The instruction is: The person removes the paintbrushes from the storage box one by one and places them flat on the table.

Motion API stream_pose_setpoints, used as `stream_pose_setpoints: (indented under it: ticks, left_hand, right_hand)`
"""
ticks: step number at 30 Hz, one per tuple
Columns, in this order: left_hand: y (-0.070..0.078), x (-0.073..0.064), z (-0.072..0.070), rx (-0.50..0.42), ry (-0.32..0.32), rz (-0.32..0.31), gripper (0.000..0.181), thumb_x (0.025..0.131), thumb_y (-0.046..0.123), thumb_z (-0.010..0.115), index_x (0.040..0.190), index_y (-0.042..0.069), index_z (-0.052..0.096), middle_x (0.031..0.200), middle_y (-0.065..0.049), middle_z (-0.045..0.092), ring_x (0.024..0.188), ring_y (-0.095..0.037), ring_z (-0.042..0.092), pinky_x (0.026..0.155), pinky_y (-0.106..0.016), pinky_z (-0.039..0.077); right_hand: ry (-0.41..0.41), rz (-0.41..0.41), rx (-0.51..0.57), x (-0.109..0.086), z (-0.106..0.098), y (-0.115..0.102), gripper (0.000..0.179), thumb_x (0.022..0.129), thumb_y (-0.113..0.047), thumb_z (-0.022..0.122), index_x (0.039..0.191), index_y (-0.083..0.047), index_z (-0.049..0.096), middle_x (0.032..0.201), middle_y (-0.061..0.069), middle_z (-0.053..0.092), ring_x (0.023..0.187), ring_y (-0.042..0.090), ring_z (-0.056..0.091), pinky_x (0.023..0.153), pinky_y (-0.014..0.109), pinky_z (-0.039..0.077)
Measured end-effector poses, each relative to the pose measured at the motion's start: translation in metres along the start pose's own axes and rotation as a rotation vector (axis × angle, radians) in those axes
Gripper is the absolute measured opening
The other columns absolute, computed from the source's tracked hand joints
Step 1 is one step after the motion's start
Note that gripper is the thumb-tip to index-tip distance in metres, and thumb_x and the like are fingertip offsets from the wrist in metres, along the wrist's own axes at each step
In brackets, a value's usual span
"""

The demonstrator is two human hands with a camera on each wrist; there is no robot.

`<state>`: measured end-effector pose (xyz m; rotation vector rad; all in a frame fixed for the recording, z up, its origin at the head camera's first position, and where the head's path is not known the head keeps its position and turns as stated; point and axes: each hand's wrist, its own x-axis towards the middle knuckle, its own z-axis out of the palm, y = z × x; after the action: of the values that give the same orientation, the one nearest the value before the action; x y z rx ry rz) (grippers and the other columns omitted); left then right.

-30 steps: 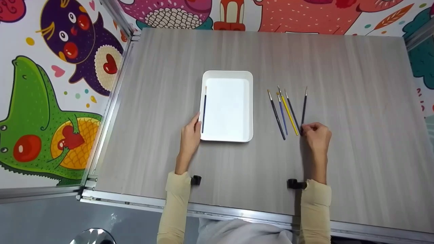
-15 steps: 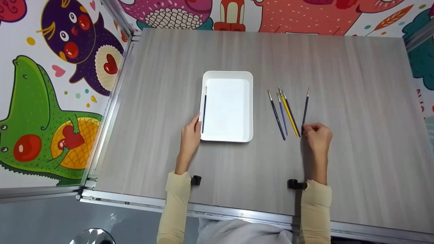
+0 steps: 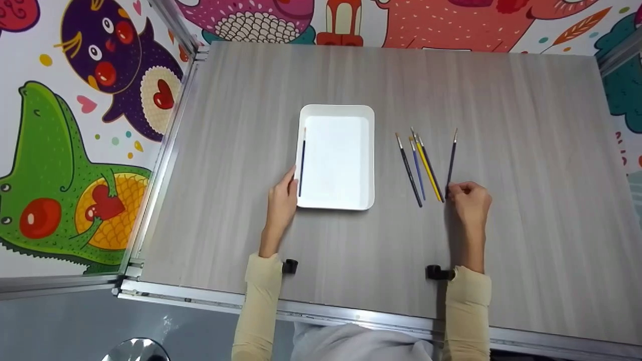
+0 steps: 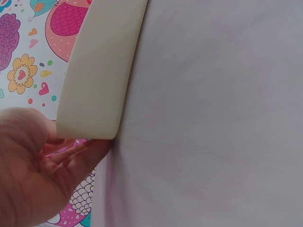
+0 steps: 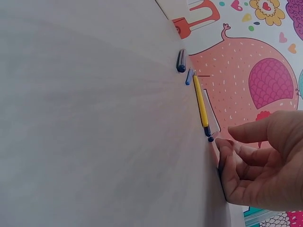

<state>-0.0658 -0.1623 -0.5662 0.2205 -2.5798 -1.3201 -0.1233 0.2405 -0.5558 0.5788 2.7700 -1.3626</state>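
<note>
A white rectangular tray [image 3: 337, 200] lies left of the table's middle. Along its left side inside is a thin dark paintbrush [image 3: 302, 168]. My left hand [image 3: 282, 200] grips the tray's left wall near the front corner; in the left wrist view its fingers [image 4: 90, 158] reach under that corner. To the right, my right hand [image 3: 470, 200] has thumb and index finger at the handle end of a dark paintbrush [image 3: 451, 160], pinching it. Beside it on the table lie a yellow paintbrush [image 3: 428, 168], a blue one [image 3: 417, 168], a black one [image 3: 410, 173] and a dark blue one [image 3: 432, 165].
The wood-grain table [image 3: 541, 200] has a metal rail [image 3: 351, 314] along its front edge. Walls with cartoon animals stand at the back and sides. Black wrist-worn mounts [image 3: 440, 273] jut inward from both sleeves.
The dark paintbrush at my right hand has shifted slightly right. The dark blue brush next to the yellow one has moved a little left, against it. My left hand and the tray stay put.
</note>
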Motion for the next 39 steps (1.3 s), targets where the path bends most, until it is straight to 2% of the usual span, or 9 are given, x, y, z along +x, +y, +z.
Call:
stream_pose_setpoints:
  ticks: [11,15,17,18,23,30,36,39]
  left_hand:
    - [0.0005,0.0003,0.0001,0.011,0.009,-0.004,0.038,0.098,0.008,0.052,0.135,0.004,0.054,0.095,-0.02,0.067,0.057,-0.015,0.042,0.059,-0.033,0.042]
    - [0.0008,-0.0004,-0.0005,0.002,-0.004,-0.002,0.038,0.099,0.009,0.051,0.136,0.003,0.052,0.076,-0.016,0.062,0.055,-0.014,0.038,0.054,-0.031,0.037]
    - [0.001,-0.0005,-0.0007,-0.003,-0.005,0.003,0.038,0.099,0.009,0.05,0.136,0.002,0.052,0.073,-0.015,0.06,0.055,-0.014,0.037,0.053,-0.03,0.036]
    - [0.001,-0.0007,-0.0007,-0.007,-0.007,0.005,0.038,0.099,0.009,0.05,0.136,0.002,0.052,0.073,-0.015,0.06,0.055,-0.014,0.038,0.053,-0.03,0.036]
    - [0.0004,-0.0007,-0.0006,-0.006,0.004,0.016,0.038,0.099,0.008,0.052,0.136,0.002,0.053,0.094,-0.019,0.066,0.06,-0.016,0.044,0.059,-0.032,0.041]
    - [0.0015,-0.0011,-0.0014,-0.012,-0.006,-0.009,0.038,0.099,0.009,0.051,0.137,0.004,0.052,0.083,-0.017,0.064,0.058,-0.015,0.041,0.056,-0.031,0.038]
    - [0.0016,-0.0005,-0.0013,-0.01,-0.005,-0.001,0.038,0.099,0.009,0.051,0.137,0.004,0.052,0.076,-0.014,0.06,0.057,-0.015,0.04,0.055,-0.03,0.037]
    - [0.0009,-0.0001,-0.001,-0.013,-0.004,-0.005,0.038,0.099,0.008,0.051,0.136,0.004,0.052,0.08,-0.015,0.063,0.058,-0.015,0.042,0.056,-0.03,0.038]
  right_hand:
    - [-0.011,-0.003,0.02,-0.0001,-0.0003,-0.0001,0.023,0.091,-0.018,0.063,0.091,0.004,0.069,0.07,0.001,0.063,0.058,0.004,0.055,0.053,0.017,0.044]
    - [-0.007,-0.019,0.02,-0.0009,-0.0007,0.0,0.024,0.091,-0.019,0.064,0.09,0.004,0.07,0.069,0.001,0.064,0.056,0.004,0.055,0.051,0.017,0.044]
    - [-0.004,-0.024,0.026,-0.0013,-0.0006,0.0001,0.024,0.091,-0.02,0.064,0.09,0.003,0.07,0.069,0.0,0.064,0.055,0.004,0.055,0.05,0.018,0.044]
    - [-0.003,-0.025,0.03,-0.0014,-0.0005,0.0001,0.024,0.091,-0.02,0.064,0.09,0.003,0.07,0.068,0.0,0.063,0.055,0.004,0.055,0.05,0.018,0.044]
    - [-0.003,-0.011,0.026,-0.0013,0.0005,0.0005,0.024,0.091,-0.021,0.063,0.09,0.002,0.07,0.071,0.001,0.063,0.058,0.006,0.056,0.05,0.018,0.044]
    - [-0.002,-0.008,0.016,-0.0015,0.0007,0.0008,0.024,0.092,-0.022,0.063,0.091,0.001,0.07,0.074,0.004,0.063,0.06,0.009,0.056,0.051,0.019,0.044]
    - [-0.003,-0.011,0.021,-0.0018,0.0008,0.0005,0.025,0.092,-0.022,0.063,0.092,0.001,0.07,0.075,0.005,0.063,0.061,0.009,0.056,0.052,0.019,0.044]
    - [-0.004,-0.008,0.025,-0.0023,0.0004,0.0,0.025,0.092,-0.023,0.062,0.092,0.002,0.07,0.076,0.005,0.063,0.061,0.009,0.056,0.052,0.019,0.045]
